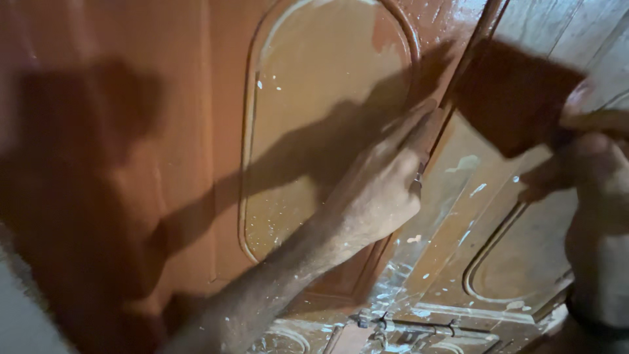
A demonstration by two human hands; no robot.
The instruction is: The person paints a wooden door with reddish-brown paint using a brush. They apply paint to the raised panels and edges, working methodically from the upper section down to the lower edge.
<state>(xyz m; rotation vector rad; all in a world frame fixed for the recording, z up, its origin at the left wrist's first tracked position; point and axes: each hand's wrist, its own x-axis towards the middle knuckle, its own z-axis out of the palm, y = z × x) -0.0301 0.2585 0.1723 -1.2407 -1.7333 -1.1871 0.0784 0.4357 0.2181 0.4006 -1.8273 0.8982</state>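
While the shadow (85, 170) of the person is falling across the left of the door (196, 78), the gloss on that side is shining as if wet, and that is the worry here. The left hand (377, 193) is lying against the middle rail, fingers stretched out and flat, gripping nothing, with what looks like a ring (417, 183) on one finger. If that palm is resting on fresh coat, it is going to lift a print or smear it, I would say, and a slide sideways would drag a streak into the arched panel (321, 118) just beside it. Moving right, the brush (514, 98) is hovering over the paler, unpainted leaf (472, 223), its wide bristles dark with stain and blurred. The right hand (590, 164) is closed around the handle. A loaded brush held tilted like that could be dripping onto the bare wood below, or running into the groove of the second panel (524, 262), and the white flecks scattered there may be getting sealed under the colour. Down at the bottom edge, the latch (393, 324) is sitting near the work and could be catching stray stain.

Counting up: two hands, one brush, two arched panels showing fully or in part, one latch, one shadow.
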